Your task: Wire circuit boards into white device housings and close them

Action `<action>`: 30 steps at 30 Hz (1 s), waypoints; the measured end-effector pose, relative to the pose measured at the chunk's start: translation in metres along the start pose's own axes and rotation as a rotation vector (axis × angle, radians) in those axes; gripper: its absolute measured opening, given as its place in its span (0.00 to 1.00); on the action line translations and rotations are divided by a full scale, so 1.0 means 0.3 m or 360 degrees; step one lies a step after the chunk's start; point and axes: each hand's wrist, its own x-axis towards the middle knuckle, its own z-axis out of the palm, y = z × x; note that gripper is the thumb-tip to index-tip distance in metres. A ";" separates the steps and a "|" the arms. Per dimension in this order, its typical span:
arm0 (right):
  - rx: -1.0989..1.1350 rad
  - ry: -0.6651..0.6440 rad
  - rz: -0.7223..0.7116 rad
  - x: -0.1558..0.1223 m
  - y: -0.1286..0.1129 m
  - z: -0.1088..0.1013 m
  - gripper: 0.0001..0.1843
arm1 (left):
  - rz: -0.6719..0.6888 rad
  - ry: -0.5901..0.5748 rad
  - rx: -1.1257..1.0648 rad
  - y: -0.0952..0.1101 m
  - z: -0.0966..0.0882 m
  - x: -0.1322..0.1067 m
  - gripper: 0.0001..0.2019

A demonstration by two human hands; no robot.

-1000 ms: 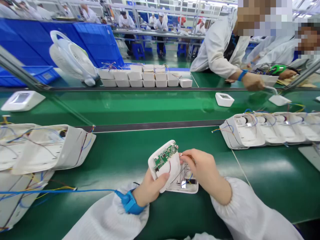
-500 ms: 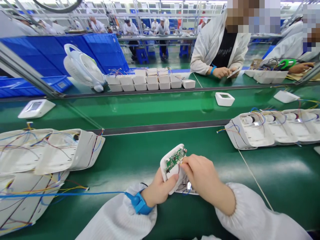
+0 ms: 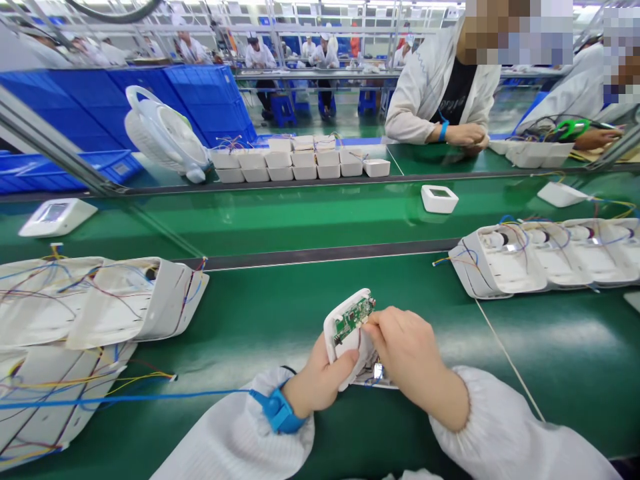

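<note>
My left hand (image 3: 323, 377) is closed around a white plastic cover (image 3: 333, 320), tilted up, with its thumb on the inner side. A green circuit board (image 3: 353, 319) is fixed inside this cover. At the board's lower right edge, my right hand (image 3: 405, 353) pinches a small wire connector, mostly hidden by the fingertips. A thin dark wire runs down from there. Under both hands lies an open white housing (image 3: 385, 383) with a blue wire and a small shiny part inside; my right hand hides much of it.
White housings with loose wires stand in rows at left (image 3: 170, 300) and right (image 3: 475, 267). A blue cord (image 3: 200, 395) runs left from my wristband. Beyond a dark rail, white units (image 3: 440, 200) sit on a green belt. A co-worker (image 3: 445, 87) sits opposite, near a fan (image 3: 160, 133).
The white units on the belt have shifted left. The co-worker's hands opposite have come together lower down. My hands stay almost where they were, still at the board.
</note>
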 end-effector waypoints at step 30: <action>0.0289 0.0215 -0.0312 0.037 0.063 -0.016 0.21 | -0.0276 -0.0186 -0.0300 -0.070 -0.077 0.008 0.28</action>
